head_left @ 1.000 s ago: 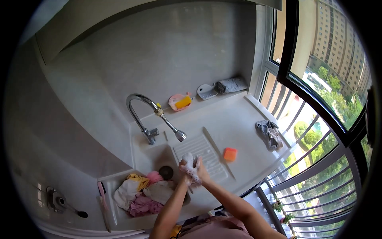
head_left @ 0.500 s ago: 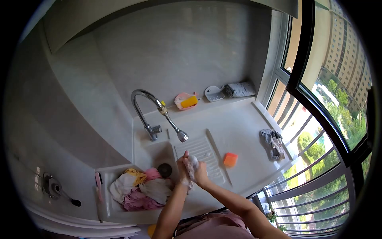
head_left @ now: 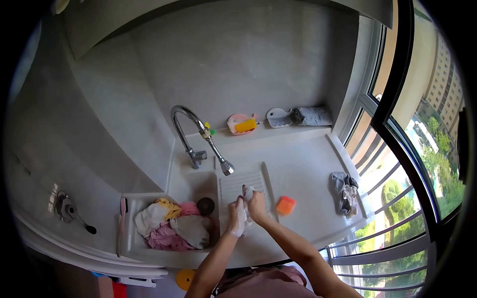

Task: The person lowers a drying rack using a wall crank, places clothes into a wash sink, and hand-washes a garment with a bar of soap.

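Note:
Over the ribbed washboard [head_left: 241,181], my left hand [head_left: 237,216] and my right hand [head_left: 257,205] are closed on a small whitish soapy cloth [head_left: 242,221]. Suds cover the left hand and wrist. An orange-pink soap block [head_left: 285,205] lies on the counter, right of my right hand. To the left, the sink [head_left: 130,238] holds a pile of white, yellow and pink clothes [head_left: 171,226]. The chrome faucet [head_left: 227,168] hangs above the washboard's upper left corner.
Along the back ledge are a pink soap dish [head_left: 233,120] with a yellow bar [head_left: 246,125], a grey whale-shaped dish [head_left: 279,118] and a folded grey cloth [head_left: 313,116]. Grey garments [head_left: 344,192] lie at the right. A brush [head_left: 122,213] rests on the sink's left edge.
The camera view has shifted. My hands have changed their hold on the soapy cloth, with the right hand now higher beside the left.

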{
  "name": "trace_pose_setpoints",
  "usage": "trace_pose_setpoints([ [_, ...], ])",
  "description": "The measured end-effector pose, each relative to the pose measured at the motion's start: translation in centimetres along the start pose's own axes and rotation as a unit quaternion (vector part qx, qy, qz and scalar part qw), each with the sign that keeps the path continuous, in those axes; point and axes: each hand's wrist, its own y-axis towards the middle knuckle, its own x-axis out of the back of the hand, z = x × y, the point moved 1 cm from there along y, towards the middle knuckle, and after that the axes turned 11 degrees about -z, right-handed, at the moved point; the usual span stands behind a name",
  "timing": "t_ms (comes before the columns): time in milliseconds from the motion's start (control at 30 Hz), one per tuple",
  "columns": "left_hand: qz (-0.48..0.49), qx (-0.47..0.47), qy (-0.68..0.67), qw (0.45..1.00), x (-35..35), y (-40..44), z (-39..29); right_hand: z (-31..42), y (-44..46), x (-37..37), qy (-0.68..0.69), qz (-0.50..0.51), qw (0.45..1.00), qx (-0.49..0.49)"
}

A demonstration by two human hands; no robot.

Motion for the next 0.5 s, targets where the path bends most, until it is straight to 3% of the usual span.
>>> trace_pose_setpoints([
  [67,-0.013,0.017,-0.178,0.984,0.0,2.4,2.7,0.2,-2.0,-0.1,-0.038,-0.025,0.99,0.135],
  [100,0.015,0.013,-0.042,0.999,1.2,3.3,1.7,0.5,-3.2,-0.2,-0.046,0.025,0.98,0.19],
  [133,0.046,-0.129,0.049,0.989,1.8,3.6,2.4,0.4,-3.7,0.1,-0.023,0.024,0.98,0.198],
  [200,-0.031,0.132,-0.16,0.978,0.0,0.3,-0.3,-0.5,-1.8,0.0,0.019,-0.002,0.989,0.143],
  [233,-0.049,0.082,-0.053,0.994,-0.3,-0.6,-0.4,0.2,-0.7,0.5,-0.035,-0.048,0.989,0.133],
  [267,-0.023,0.09,-0.078,0.993,-0.5,-1.1,-0.3,0.4,-0.9,0.7,-0.034,-0.046,0.989,0.133],
  [333,-0.07,-0.048,-0.019,0.996,-0.5,0.1,0.9,0.5,-1.1,1.3,-0.038,0.006,0.993,0.114],
  [400,0.001,0.007,-0.009,1.0,0.9,2.1,0.5,0.0,-3.6,0.6,-0.053,0.036,0.974,0.217],
  [433,0.015,0.057,-0.008,0.998,1.5,2.9,2.0,-0.8,-3.8,0.5,-0.026,0.033,0.976,0.212],
  [467,0.014,0.058,-0.007,0.998,1.0,2.1,2.4,-0.1,-3.1,0.9,0.003,0.028,0.978,0.208],
  [500,-0.023,-0.04,0.041,0.998,0.0,0.7,2.4,-0.2,-1.8,1.0,-0.017,0.02,0.985,0.172],
])
